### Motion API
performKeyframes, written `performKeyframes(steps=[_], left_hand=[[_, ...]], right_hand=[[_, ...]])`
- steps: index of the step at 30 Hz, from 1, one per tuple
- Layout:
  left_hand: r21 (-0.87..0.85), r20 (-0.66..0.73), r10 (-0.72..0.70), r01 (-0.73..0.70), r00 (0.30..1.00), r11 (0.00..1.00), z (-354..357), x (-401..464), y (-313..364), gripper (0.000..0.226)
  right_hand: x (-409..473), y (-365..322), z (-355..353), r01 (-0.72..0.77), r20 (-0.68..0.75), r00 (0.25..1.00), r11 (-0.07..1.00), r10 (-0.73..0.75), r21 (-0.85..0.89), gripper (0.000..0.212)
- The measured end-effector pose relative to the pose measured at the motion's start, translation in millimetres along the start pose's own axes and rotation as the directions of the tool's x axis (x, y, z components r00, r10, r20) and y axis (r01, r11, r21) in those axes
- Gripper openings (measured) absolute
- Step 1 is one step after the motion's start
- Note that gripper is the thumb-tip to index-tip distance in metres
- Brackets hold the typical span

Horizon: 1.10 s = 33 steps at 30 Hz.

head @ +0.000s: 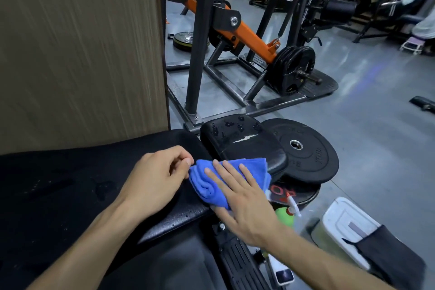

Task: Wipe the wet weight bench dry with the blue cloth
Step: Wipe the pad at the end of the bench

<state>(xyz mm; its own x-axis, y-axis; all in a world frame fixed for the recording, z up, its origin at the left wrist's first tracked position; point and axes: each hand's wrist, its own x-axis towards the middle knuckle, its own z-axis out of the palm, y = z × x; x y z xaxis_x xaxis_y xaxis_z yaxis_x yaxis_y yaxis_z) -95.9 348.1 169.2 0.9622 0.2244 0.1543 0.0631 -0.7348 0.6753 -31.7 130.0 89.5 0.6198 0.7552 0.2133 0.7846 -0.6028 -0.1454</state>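
The black weight bench (70, 183) runs from lower left toward the centre, with faint water marks on its long pad. Its smaller seat pad (242, 141) carries water drops and a white tear. A folded blue cloth (211, 183) lies at the gap between the two pads. My right hand (244, 198) lies flat on the cloth, fingers spread and pointing up-left. My left hand (157, 179) pinches the cloth's left corner between thumb and fingers.
Black weight plates (306, 155) are stacked right of the seat pad. A green-capped spray bottle (286, 215) and a white container (346, 223) stand at lower right. An orange-and-black plate-loaded machine (235, 37) stands behind, and a wooden panel (77, 49) fills the left.
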Motion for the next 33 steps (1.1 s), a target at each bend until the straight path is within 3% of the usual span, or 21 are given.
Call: performKeyframes(steps=[2,4,6,8,10,11,14,15,17,19,21,22,24,26,27,30,33], left_hand=[[0.047,0.012,0.002,-0.003,1.000,0.999,3.4,1.8,-2.3,0.012],[0.092,0.021,0.018,-0.020,1.000,0.996,4.9,2.0,-3.6,0.012],[0.126,0.020,0.054,-0.056,0.998,0.990,6.2,1.7,-5.6,0.013],[0.163,0.020,0.084,-0.086,0.996,0.983,8.1,3.8,-9.9,0.013],[0.190,0.016,0.102,-0.103,0.995,0.976,11.3,10.4,-15.7,0.013],[0.203,0.014,0.106,-0.107,0.994,0.973,13.3,14.2,-18.1,0.014],[0.271,0.034,0.118,-0.123,0.992,0.955,20.1,26.3,-21.8,0.019],[0.285,0.038,0.115,-0.122,0.993,0.951,22.0,29.7,-22.5,0.021],[0.299,0.043,0.108,-0.116,0.993,0.947,25.8,33.6,-23.5,0.022],[0.307,0.042,0.112,-0.120,0.993,0.944,27.8,35.8,-24.9,0.022],[0.306,0.033,0.124,-0.128,0.992,0.943,29.2,37.6,-26.5,0.021],[0.309,0.029,0.129,-0.132,0.991,0.942,30.3,38.4,-27.6,0.021],[0.324,0.027,0.141,-0.142,0.990,0.935,32.2,40.3,-30.0,0.024],[0.339,0.030,0.151,-0.153,0.988,0.928,33.5,40.8,-33.1,0.031],[0.338,0.031,0.150,-0.152,0.988,0.929,33.1,41.0,-35.5,0.034],[0.323,0.012,0.133,-0.130,0.991,0.938,28.8,41.4,-41.5,0.032],[0.342,-0.004,0.131,-0.121,0.991,0.932,24.4,38.9,-46.4,0.030]], right_hand=[[4.4,32.0,-7.0,-0.006,-0.005,1.000,1.000,0.006,0.030,0.063],[24.6,83.6,-12.6,-0.251,-0.058,0.965,0.965,0.256,0.075,0.062],[41.8,133.0,-26.9,-0.499,-0.077,0.857,0.858,0.509,0.118,0.063],[47.1,142.9,-28.1,-0.584,-0.057,0.804,0.803,0.592,0.119,0.060],[37.5,111.7,-20.1,-0.487,-0.088,0.870,0.873,0.486,0.006,0.061],[28.2,91.0,-16.4,-0.357,-0.099,0.930,0.934,0.353,-0.024,0.063],[4.6,63.0,-18.9,-0.067,0.031,0.997,0.995,0.065,0.074,0.063],[9.8,78.3,-19.8,-0.062,0.029,0.998,0.994,0.060,0.085,0.063],[32.9,118.3,-24.6,-0.217,-0.011,0.976,0.974,0.218,0.073,0.065],[64.1,148.8,-30.1,-0.420,-0.022,0.905,0.902,0.424,0.102,0.062],[83.5,145.1,-23.5,-0.519,-0.036,0.854,0.855,0.519,0.011,0.056],[84.4,131.8,-18.4,-0.496,-0.054,0.868,0.866,0.493,-0.062,0.059],[69.7,90.4,-13.1,-0.285,-0.053,0.958,0.957,0.282,-0.061,0.067],[50.0,66.0,-13.5,-0.068,0.031,0.997,0.996,0.066,0.058,0.066],[50.0,70.6,-17.1,-0.048,0.065,0.997,0.992,0.040,0.120,0.067],[81.1,125.6,-18.8,-0.268,0.017,0.963,0.954,0.268,0.138,0.074],[124.4,164.8,-30.8,-0.656,0.060,0.748,0.722,0.661,0.220,0.059]])
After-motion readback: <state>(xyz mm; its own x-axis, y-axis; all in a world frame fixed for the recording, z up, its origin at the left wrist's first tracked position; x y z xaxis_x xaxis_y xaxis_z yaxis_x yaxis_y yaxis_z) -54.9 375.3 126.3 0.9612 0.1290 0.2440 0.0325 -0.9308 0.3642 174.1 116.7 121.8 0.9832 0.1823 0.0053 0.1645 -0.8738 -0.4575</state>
